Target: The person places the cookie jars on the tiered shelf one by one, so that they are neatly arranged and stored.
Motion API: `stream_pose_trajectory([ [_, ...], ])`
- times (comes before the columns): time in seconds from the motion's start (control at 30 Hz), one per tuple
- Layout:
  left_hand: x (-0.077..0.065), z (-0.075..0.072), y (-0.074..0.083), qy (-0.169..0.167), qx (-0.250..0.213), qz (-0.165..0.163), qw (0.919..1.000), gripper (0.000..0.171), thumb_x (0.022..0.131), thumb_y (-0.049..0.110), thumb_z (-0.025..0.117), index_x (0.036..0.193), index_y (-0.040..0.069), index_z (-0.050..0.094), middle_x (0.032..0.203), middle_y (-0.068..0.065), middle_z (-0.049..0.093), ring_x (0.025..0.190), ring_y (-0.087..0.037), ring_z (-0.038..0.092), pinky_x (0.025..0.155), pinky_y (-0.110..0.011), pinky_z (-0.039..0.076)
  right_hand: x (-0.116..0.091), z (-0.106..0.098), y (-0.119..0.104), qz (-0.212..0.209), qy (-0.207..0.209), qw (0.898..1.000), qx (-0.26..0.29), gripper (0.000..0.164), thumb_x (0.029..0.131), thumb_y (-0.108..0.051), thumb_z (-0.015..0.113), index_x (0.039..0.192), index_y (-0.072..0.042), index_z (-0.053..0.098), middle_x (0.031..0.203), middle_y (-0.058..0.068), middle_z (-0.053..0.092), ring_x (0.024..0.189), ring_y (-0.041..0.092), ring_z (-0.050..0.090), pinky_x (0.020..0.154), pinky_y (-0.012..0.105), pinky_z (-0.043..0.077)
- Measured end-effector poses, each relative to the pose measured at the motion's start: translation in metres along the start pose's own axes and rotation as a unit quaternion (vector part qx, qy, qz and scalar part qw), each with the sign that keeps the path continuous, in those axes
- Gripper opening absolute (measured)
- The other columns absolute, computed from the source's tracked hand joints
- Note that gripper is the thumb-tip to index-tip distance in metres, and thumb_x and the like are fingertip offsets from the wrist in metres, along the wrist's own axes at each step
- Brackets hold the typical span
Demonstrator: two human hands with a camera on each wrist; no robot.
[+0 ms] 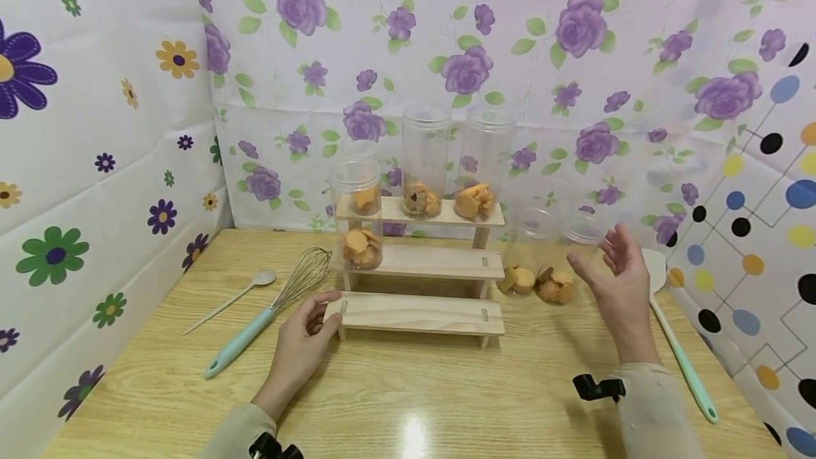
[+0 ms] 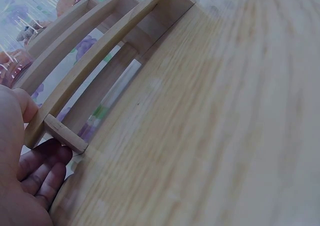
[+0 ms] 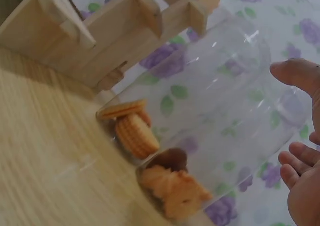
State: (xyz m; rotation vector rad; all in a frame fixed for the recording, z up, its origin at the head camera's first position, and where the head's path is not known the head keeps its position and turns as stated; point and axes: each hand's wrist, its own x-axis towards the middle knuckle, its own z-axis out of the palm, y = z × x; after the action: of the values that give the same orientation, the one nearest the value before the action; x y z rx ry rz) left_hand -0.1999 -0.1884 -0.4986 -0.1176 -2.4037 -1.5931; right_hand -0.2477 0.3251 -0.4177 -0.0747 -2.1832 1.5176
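Pale sleeves (image 1: 656, 409) lay nearest; your left hand (image 1: 302, 338) pinched the wooden rack (image 1: 414, 310) by its lowest tier's left end. Your right hand (image 1: 618, 292), relaxed, was beside a biscuit jar (image 1: 571, 259) (a second jar (image 1: 528, 250) adjoined) on the desk (image 1: 414, 381), right of the rack.

High head view forward and down; close, tilted wrist views, wooden rack (image 1: 414, 312) in both.
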Motion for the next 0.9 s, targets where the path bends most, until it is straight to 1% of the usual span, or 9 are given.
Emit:
stream_pose_trajectory([
  [0.13,0.000,0.000,0.000,0.001,0.002,0.001,1.0000,0.033,0.109,0.018,0.074,0.143,0.021,0.073,0.137,-0.006,0.077,0.122,-0.020,0.071,0.094,-0.021,0.056,0.001,0.000,0.019,0.014,-0.029,0.999,-0.015,0.105,0.102,-0.035,0.085,0.180,-0.026,0.016,0.181,0.010,0.032,0.163,0.034,0.038,0.129,0.026,0.034],
  [0.27,0.000,0.000,0.000,0.002,0.005,0.002,1.0000,0.033,0.109,0.017,0.074,0.142,0.021,0.073,0.137,-0.005,0.078,0.121,-0.019,0.071,0.094,-0.021,0.056,0.000,0.004,0.034,0.022,-0.046,0.999,-0.010,0.103,0.103,-0.035,0.084,0.180,-0.023,0.017,0.180,0.013,0.033,0.163,0.037,0.038,0.131,0.035,0.034],
  [0.37,0.000,0.000,0.000,0.001,0.003,0.001,1.0000,0.033,0.109,0.017,0.074,0.142,0.021,0.073,0.137,-0.006,0.077,0.123,-0.020,0.071,0.094,-0.021,0.056,0.000,0.008,0.041,0.024,-0.050,0.998,0.002,0.095,0.102,-0.033,0.085,0.177,-0.017,0.029,0.177,0.017,0.037,0.161,0.039,0.040,0.132,0.044,0.033],
  [0.47,0.000,0.000,-0.001,0.001,0.000,0.001,1.0000,0.033,0.109,0.017,0.074,0.142,0.021,0.073,0.139,-0.006,0.077,0.125,-0.022,0.072,0.095,-0.021,0.056,-0.001,0.012,0.046,0.024,-0.055,0.998,0.006,0.090,0.102,-0.030,0.086,0.173,-0.012,0.034,0.174,0.019,0.040,0.159,0.040,0.042,0.131,0.049,0.035],
  [0.57,0.000,0.000,-0.001,0.001,-0.003,0.001,1.0000,0.033,0.109,0.017,0.074,0.142,0.021,0.073,0.139,-0.006,0.076,0.125,-0.023,0.072,0.095,-0.021,0.056,-0.003,0.016,0.051,0.021,-0.055,0.998,0.007,0.092,0.101,-0.027,0.087,0.174,-0.011,0.034,0.172,0.018,0.043,0.156,0.039,0.044,0.129,0.042,0.039],
  [0.63,0.000,0.000,-0.001,0.001,-0.003,0.002,1.0000,0.033,0.109,0.017,0.074,0.142,0.021,0.073,0.139,-0.006,0.077,0.125,-0.023,0.072,0.094,-0.021,0.056,-0.003,0.017,0.055,0.016,-0.052,0.998,0.007,0.094,0.100,-0.025,0.088,0.175,-0.010,0.033,0.170,0.018,0.045,0.155,0.038,0.046,0.126,0.033,0.041],
  [0.73,0.001,0.000,-0.001,0.001,-0.001,0.005,1.0000,0.033,0.110,0.017,0.074,0.142,0.021,0.073,0.139,-0.006,0.077,0.125,-0.023,0.072,0.095,-0.021,0.056,-0.004,0.020,0.061,0.010,-0.049,0.999,0.010,0.091,0.099,-0.022,0.089,0.173,-0.007,0.036,0.168,0.018,0.047,0.153,0.037,0.048,0.120,0.021,0.043],
  [0.83,0.001,0.000,-0.002,0.000,0.000,0.007,1.0000,0.033,0.110,0.017,0.074,0.142,0.021,0.073,0.140,-0.007,0.077,0.126,-0.024,0.072,0.095,-0.021,0.056,-0.005,0.022,0.065,0.007,-0.049,0.999,0.007,0.088,0.100,-0.023,0.088,0.170,-0.005,0.039,0.168,0.019,0.049,0.152,0.035,0.049,0.118,0.017,0.043],
  [0.9,0.001,0.000,-0.002,0.001,0.000,0.007,1.0000,0.033,0.109,0.017,0.074,0.142,0.021,0.073,0.140,-0.007,0.076,0.127,-0.025,0.071,0.095,-0.021,0.056,-0.005,0.022,0.067,0.008,-0.053,0.999,0.002,0.088,0.100,-0.023,0.088,0.171,-0.006,0.038,0.169,0.019,0.048,0.153,0.035,0.049,0.118,0.017,0.043],
])
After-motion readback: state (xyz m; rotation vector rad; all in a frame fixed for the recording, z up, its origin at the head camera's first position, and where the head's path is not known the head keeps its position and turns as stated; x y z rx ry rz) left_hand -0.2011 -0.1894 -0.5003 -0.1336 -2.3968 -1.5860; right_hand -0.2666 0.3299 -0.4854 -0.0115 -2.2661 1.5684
